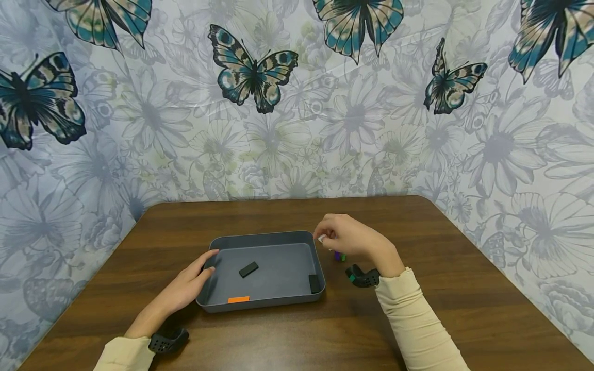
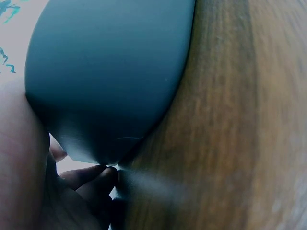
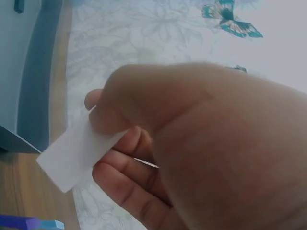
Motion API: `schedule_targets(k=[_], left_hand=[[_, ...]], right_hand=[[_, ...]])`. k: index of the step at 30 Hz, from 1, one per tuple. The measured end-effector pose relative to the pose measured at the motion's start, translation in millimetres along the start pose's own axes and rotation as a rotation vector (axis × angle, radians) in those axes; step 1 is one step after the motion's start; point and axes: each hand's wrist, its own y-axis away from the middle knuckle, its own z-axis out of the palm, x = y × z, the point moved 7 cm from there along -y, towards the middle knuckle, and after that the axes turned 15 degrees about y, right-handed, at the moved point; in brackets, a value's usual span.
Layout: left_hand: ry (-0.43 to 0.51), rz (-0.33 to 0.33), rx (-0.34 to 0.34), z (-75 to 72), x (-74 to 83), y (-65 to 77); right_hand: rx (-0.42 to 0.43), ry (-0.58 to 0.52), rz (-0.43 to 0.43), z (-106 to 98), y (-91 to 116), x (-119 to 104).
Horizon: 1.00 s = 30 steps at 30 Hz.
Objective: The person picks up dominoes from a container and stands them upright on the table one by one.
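Note:
A grey rectangular tray (image 1: 283, 273) lies on the wooden table. My left hand (image 1: 185, 283) holds it at its left side, thumb and index finger at the rim; in the left wrist view other fingertips (image 2: 98, 179) meet the outer wall low down. Just past the tray's right rim, my right hand (image 1: 348, 237) pinches a flat white rectangular block (image 3: 76, 155) between thumb and fingers. Inside the tray are a dark block (image 1: 248, 269) near the middle, another dark block (image 1: 314, 283) along the right wall and an orange block (image 1: 238, 299) by the front wall.
Small purple (image 1: 337, 255) and green (image 1: 343, 257) pieces lie on the table below the right hand, partly hidden by it. A light blue piece (image 3: 52, 224) shows beside the purple one in the right wrist view. Butterfly-patterned cloth (image 1: 297, 154) hangs behind the table (image 1: 464, 309).

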Motion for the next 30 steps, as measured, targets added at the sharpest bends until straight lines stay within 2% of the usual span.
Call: schedule_targets(k=[12,20,30], left_hand=[[0.003,-0.018,-0.003,1.3,-0.3,1.7],[-0.004,-0.015,0.003,0.9,-1.4,0.8],[-0.01,-0.012,0.0,0.4,-2.7,-0.8]], right_hand=[[0.022,-0.011,0.067,-13,10,19],[0.008,-0.085,0.118,-18,18,31],[0.017,-0.076,0.15,-24,24,40]])
